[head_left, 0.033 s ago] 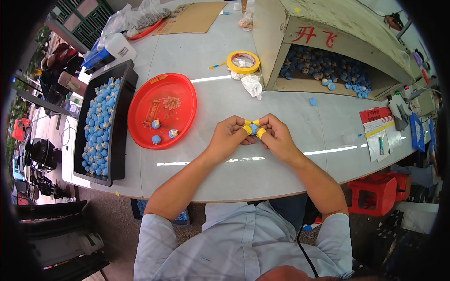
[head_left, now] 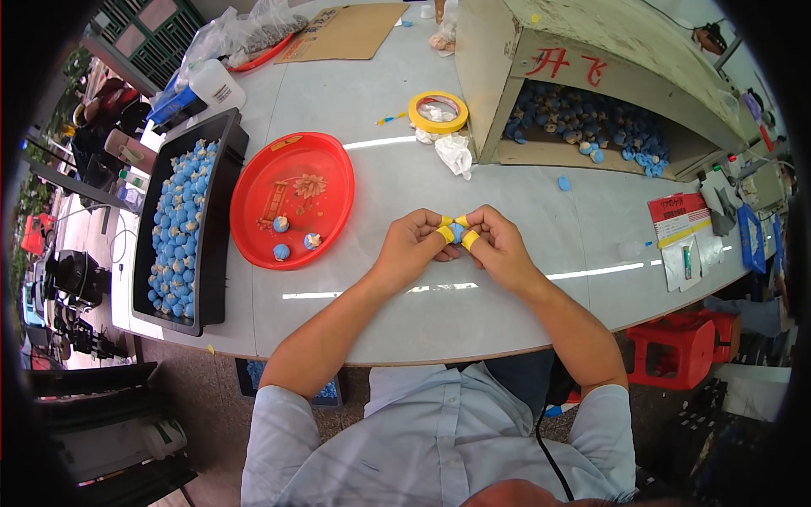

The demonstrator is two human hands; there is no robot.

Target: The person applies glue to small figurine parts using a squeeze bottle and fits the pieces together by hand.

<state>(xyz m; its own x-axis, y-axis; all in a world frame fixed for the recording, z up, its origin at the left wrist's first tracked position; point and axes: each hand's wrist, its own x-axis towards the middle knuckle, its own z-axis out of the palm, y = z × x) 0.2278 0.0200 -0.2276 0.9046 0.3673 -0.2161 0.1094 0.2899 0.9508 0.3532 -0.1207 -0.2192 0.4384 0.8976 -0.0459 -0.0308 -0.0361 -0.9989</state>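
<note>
Over the grey table, my left hand (head_left: 414, 242) and my right hand (head_left: 500, 245) meet fingertip to fingertip. Yellow tape wraps the thumb and a finger on each. Pinched between them is a small blue piece (head_left: 458, 232), mostly covered by the fingers; it resembles the small blue balls nearby. Left of my hands lies a round red tray (head_left: 340, 203) with three blue balls in its near part, some showing pale patches. Beyond it stands a long black bin (head_left: 213, 279), filled with several such blue balls (head_left: 179, 228).
A yellow tape roll (head_left: 438, 112) and crumpled white tissue (head_left: 454, 155) lie beyond my hands. At the back right, an open-fronted box (head_left: 507, 152) holds many blue pieces. A red-and-white packet (head_left: 680, 218) lies at the right; cardboard (head_left: 342, 32) is at the back. A red stool (head_left: 667, 351) stands below.
</note>
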